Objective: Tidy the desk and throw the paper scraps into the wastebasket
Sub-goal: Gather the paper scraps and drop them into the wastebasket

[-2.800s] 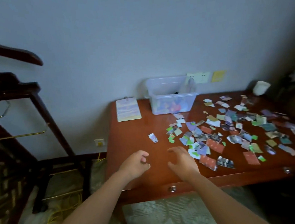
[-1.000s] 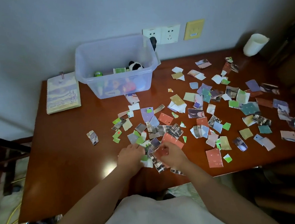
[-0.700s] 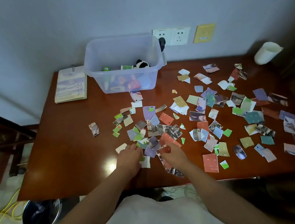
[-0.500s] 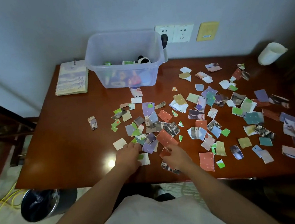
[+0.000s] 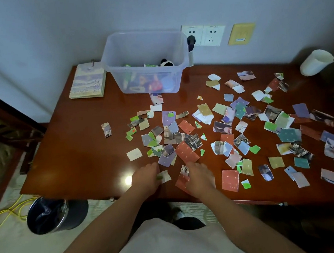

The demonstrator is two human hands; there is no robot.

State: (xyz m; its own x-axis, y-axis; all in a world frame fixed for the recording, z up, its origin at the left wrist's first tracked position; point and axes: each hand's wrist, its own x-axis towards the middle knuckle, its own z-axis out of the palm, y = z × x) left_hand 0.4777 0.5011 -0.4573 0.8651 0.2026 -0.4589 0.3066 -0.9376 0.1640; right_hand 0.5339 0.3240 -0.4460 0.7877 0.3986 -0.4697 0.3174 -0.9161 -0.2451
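Reddish-brown polished wood makes up the desk (image 5: 79, 154), which stands against a pale wall and carries everything else. On the floor beside its near-left corner stands a dark wastebasket (image 5: 54, 214) with a black liner. At the back of the desk sits a clear plastic bin (image 5: 146, 59) holding small toys, with a spiral notebook (image 5: 87, 80) just to its left and a white cup (image 5: 316, 63) well apart at the far right. Torn paper scraps (image 5: 229, 129), red, purple, green, tan and printed, lie scattered over the middle and right of the desk, thickest in front of the bin; 1 folded scrap (image 5: 106, 129) lies alone to the left. Both hands rest palm-down on the near edge among the scraps. The left hand (image 5: 146, 180) has its fingers curled, touching a white-and-green scrap (image 5: 164, 176). The right hand (image 5: 200, 178) lies over red and printed scraps; whether either hand grips a scrap, I cannot tell.
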